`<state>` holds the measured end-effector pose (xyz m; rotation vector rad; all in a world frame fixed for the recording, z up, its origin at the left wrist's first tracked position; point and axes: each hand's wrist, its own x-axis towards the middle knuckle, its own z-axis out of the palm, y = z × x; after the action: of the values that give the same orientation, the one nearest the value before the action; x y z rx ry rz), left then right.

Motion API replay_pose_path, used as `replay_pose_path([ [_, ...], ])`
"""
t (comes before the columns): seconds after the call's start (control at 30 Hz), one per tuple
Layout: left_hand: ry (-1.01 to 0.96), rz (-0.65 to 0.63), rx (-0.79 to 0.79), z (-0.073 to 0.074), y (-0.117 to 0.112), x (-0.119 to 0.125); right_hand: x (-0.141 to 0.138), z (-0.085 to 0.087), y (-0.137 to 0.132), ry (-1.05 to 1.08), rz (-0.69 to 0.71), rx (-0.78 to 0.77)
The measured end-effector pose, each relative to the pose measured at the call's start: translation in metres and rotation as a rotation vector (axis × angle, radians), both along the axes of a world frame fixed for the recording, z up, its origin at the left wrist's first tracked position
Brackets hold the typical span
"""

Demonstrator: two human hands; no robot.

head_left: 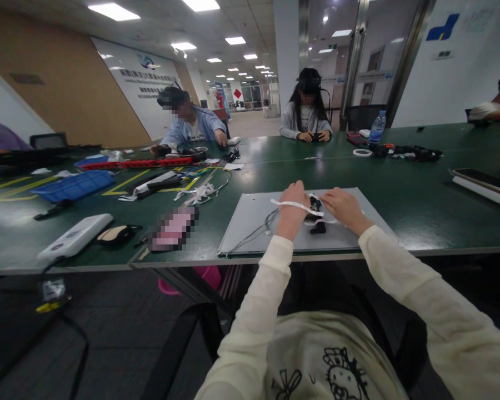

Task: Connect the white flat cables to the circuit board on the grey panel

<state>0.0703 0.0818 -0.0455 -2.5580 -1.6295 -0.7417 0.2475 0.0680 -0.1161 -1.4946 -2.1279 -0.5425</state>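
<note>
A thin grey board [250, 214] lies on the table in front of me. On it sits a small black part [318, 226], with its upper portion largely hidden between my hands. My left hand [294, 208] is closed at the left of the black part; what its fingers hold is hidden. A narrow white strip [281, 203] runs across the back of that hand toward the black part. From the right, my right hand [345, 208] pinches at the strip close to the black part. A thin grey cable [252, 236] curves over the board's left side.
Left of the board lie a pink phone [174, 229], a white power strip [77, 236], a blue tray [75, 186] and tangled white strips [202, 193]. A tablet-like device [485, 183] rests at the right. A water bottle [377, 129] stands farther back. Two people sit across the table.
</note>
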Motion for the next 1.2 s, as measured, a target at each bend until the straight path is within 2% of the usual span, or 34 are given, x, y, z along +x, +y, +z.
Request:
replay_pose_path([
  [0.1, 0.08, -0.045, 0.003, -0.004, 0.023, 0.011, -0.002, -0.001, -0.001, -0.046, -0.027, -0.059],
  [0.2, 0.118, -0.091, 0.023, -0.021, 0.038, 0.017, -0.003, -0.001, 0.0, -0.022, -0.073, -0.016],
  [0.33, 0.1, -0.072, 0.005, -0.043, 0.046, 0.015, -0.001, -0.001, 0.001, 0.047, -0.12, 0.091],
  [0.43, 0.09, -0.121, -0.03, -0.051, 0.049, 0.012, -0.001, -0.001, 0.0, 0.036, -0.085, 0.062],
  [0.67, 0.067, -0.221, -0.117, -0.058, 0.058, 0.012, -0.001, -0.002, -0.002, -0.051, -0.107, -0.166],
  [0.93, 0.043, -0.238, -0.096, -0.062, 0.062, 0.012, -0.003, 0.0, -0.002, -0.002, -0.152, -0.109],
  [1.2, 0.1, -0.202, -0.179, -0.058, 0.063, 0.013, -0.006, 0.002, -0.001, -0.093, -0.17, -0.271],
])
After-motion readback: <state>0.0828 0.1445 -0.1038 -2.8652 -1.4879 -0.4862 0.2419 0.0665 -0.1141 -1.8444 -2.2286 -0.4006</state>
